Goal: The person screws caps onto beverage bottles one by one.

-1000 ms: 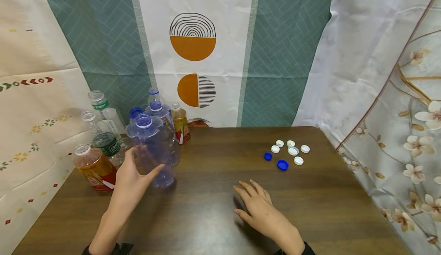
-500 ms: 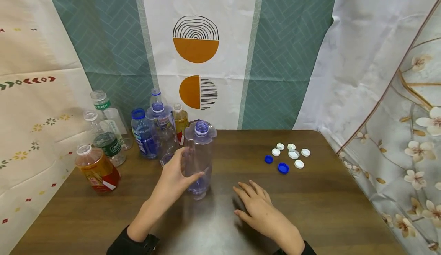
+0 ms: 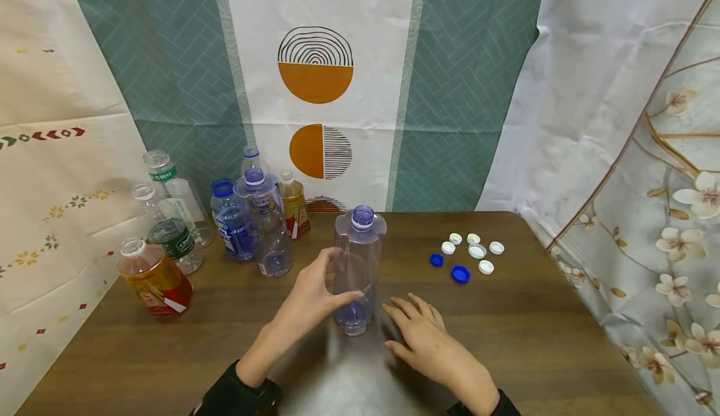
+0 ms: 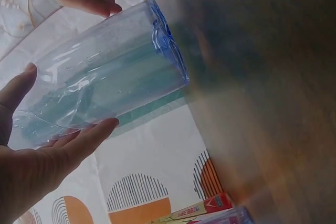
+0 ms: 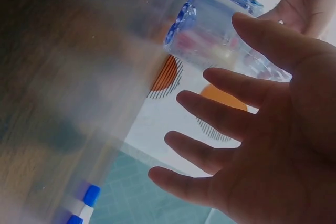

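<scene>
Clear bottle [image 3: 362,263], uncapped and roughly upright, is at the middle of the near half of the table [image 3: 534,341], between the person's two hands. The step in hand looks to be bringing it in front of the body and steadying it there; whether its base touches the wood is hard to tell. As I judge it, the next move calls for keeping the neck up and the base level before any grip loosens, since so light a shell could tip easily.

The right hand [image 3: 419,338] is nearest, just beside the bottle but apart from it, palm down with fingers spread and holding nothing. The left hand [image 3: 315,294] reaches in from the other side, its thumb and fingers curved round the bottle's body, with the wrist low and the forearm slanting inward.

Farther off, to the right, loose white caps [image 3: 477,251] lie beside two blue caps [image 3: 460,274]. To the left stand other open-necked bottles [image 3: 160,285], and behind everything hangs a patterned cloth [image 3: 472,91].
</scene>
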Demonstrator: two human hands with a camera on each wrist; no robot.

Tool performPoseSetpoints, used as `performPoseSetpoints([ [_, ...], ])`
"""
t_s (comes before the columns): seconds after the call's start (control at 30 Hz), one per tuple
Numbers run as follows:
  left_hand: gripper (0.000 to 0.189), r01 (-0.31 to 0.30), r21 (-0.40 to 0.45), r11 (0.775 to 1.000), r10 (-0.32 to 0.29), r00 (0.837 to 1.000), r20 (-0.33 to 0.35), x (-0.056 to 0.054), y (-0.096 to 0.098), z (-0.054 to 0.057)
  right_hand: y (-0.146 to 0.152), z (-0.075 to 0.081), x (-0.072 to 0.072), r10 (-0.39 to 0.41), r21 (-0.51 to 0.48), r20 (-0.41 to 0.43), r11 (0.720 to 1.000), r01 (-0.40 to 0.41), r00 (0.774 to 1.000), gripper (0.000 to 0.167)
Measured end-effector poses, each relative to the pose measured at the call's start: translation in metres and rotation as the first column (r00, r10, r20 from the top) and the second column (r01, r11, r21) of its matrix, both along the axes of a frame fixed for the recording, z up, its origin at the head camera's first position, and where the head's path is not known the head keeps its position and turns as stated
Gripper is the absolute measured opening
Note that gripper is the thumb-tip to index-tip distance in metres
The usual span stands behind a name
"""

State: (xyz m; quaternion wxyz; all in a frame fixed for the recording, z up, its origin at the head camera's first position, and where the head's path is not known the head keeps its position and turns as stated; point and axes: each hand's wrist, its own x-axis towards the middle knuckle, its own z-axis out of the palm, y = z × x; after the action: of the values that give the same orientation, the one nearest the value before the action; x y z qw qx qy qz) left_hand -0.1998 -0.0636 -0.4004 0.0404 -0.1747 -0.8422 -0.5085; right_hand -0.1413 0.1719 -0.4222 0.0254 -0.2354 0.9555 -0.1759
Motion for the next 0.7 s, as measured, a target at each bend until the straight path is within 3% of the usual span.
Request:
performPoseSetpoints([
  [0.3,0.080,0.019,0.001,1.000,-0.019,1.000,0.016,0.003,0.000,-0.007,0.002,0.000,-0.002,0.008,0.012,0.012,1.000,-0.008,1.000,0.056],
  [0.7,0.076,0.032,0.010,0.999,-0.033,0.999,0.032,0.006,-0.002,-0.005,0.011,0.001,-0.016,0.067,0.021,-0.011,0.998,-0.067,0.998,0.053],
])
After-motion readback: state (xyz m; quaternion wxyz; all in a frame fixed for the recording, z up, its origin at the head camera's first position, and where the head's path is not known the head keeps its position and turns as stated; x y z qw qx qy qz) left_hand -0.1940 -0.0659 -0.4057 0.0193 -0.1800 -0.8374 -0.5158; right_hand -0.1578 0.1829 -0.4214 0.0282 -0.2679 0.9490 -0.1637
